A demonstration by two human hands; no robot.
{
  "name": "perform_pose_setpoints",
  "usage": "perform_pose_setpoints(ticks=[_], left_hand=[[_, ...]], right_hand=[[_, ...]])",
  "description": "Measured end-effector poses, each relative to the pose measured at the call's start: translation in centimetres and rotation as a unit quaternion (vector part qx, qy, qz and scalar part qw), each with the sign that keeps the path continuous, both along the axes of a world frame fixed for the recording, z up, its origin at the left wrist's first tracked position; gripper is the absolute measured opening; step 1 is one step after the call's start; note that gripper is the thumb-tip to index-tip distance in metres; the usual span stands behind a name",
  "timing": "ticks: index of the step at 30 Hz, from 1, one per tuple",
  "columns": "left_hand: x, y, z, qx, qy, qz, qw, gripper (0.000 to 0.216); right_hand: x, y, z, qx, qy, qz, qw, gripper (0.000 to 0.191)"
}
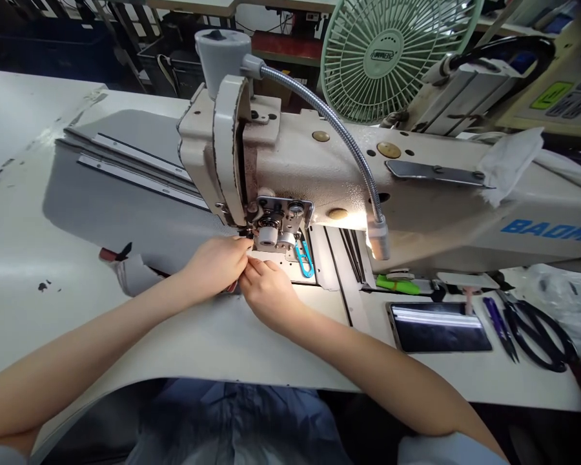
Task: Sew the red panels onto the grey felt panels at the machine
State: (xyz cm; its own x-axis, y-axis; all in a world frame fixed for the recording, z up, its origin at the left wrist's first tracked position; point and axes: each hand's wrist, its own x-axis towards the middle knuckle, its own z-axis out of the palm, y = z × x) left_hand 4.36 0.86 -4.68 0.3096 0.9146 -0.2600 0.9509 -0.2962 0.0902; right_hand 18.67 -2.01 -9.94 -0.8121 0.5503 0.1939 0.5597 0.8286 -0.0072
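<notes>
L hand (217,261) & R hand (270,292) pinch sth tiny at needle of sewing machine (319,165); grey fabric (121,210) left of it, seemingly unsewn yet.

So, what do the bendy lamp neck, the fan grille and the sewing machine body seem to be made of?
Lamp neck: probably metal, shiny silver, with fine ribbed coils.
Fan grille: likely plastic, matte pale green, with thin moulded spokes.
Sewing machine body: seemingly painted metal, cream, dull and speckled with dirt.
</notes>
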Motion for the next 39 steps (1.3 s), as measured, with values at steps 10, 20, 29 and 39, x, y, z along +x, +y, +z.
perform_pose_setpoints(ticks=[10,20,29,39], left_hand=[[-4.9,-6.2,-1.1,0.146,-0.230,-0.076,0.959,0.025],[-4.1,-3.7,-3.2,0.245,-0.152,-0.130,0.949,0.030],[-3.3,-2.9,-3.3,0.274,-0.055,-0.126,0.952,0.034],[-3.9,-1.0,-4.5,0.271,-0.100,-0.134,0.948,0.037]], right_hand=[[1.1,-1.6,-0.5,-0.061,0.059,0.007,0.996,0.019],[1.3,-1.0,-0.8,-0.031,0.086,-0.084,0.992,0.021],[1.4,0.0,0.4,-0.049,0.052,-0.168,0.983,0.016],[0.7,1.2,0.8,-0.070,0.032,-0.208,0.975,0.025]])
